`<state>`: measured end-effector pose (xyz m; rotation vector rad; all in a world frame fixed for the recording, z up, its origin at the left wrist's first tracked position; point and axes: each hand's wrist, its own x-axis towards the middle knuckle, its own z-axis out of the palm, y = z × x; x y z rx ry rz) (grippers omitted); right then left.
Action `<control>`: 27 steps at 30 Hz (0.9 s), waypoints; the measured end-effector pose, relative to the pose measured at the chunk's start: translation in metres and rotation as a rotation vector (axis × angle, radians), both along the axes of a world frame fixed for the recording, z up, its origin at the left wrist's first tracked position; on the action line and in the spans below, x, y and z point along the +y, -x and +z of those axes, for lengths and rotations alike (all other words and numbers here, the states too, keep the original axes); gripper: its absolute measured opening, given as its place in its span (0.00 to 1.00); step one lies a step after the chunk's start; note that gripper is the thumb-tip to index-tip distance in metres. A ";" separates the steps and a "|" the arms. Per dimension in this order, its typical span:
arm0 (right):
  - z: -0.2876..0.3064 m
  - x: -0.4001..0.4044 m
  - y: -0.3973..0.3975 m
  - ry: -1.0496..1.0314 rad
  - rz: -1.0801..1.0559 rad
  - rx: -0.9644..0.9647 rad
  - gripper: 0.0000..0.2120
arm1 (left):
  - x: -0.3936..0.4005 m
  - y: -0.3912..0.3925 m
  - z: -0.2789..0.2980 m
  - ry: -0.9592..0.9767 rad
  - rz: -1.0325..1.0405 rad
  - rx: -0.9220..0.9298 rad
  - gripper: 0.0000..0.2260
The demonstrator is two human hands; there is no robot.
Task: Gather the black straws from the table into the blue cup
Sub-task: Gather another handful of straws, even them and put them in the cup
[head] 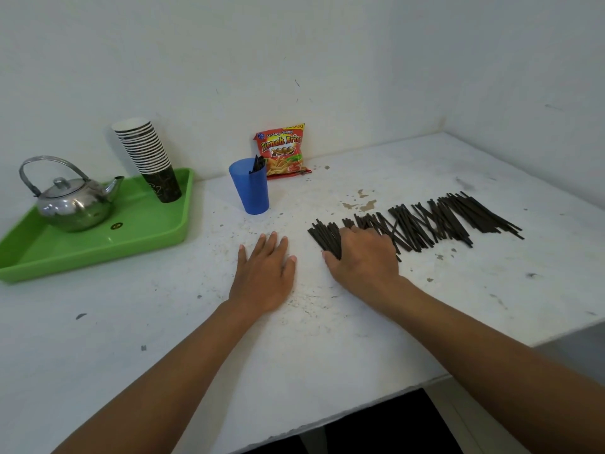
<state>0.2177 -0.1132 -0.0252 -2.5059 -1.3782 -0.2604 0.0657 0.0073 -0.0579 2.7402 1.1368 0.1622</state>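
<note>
Head view: I see my right hand (361, 257) curled down over the near end of the black straws (425, 221), fingers closing on a bunch. My left hand (265, 273) lies flat, holding nothing. Beyond it stands the blue cup (250, 188) with a few straws inside, snack packet (283, 149) behind, green tray (98, 237) to its left.

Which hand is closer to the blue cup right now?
Left. The left hand lies flat on the table just in front of the blue cup; the right hand rests farther right, on the straws.
</note>
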 end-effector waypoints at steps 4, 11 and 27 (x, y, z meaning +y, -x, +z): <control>0.001 0.002 0.000 -0.004 0.089 0.040 0.11 | 0.000 0.001 -0.001 0.000 0.003 -0.007 0.27; 0.002 0.008 -0.001 0.034 -0.017 0.052 0.19 | -0.001 0.000 0.001 -0.006 0.008 0.006 0.27; 0.030 0.038 -0.020 0.161 -0.023 0.344 0.14 | 0.001 -0.001 -0.004 -0.019 0.008 0.005 0.28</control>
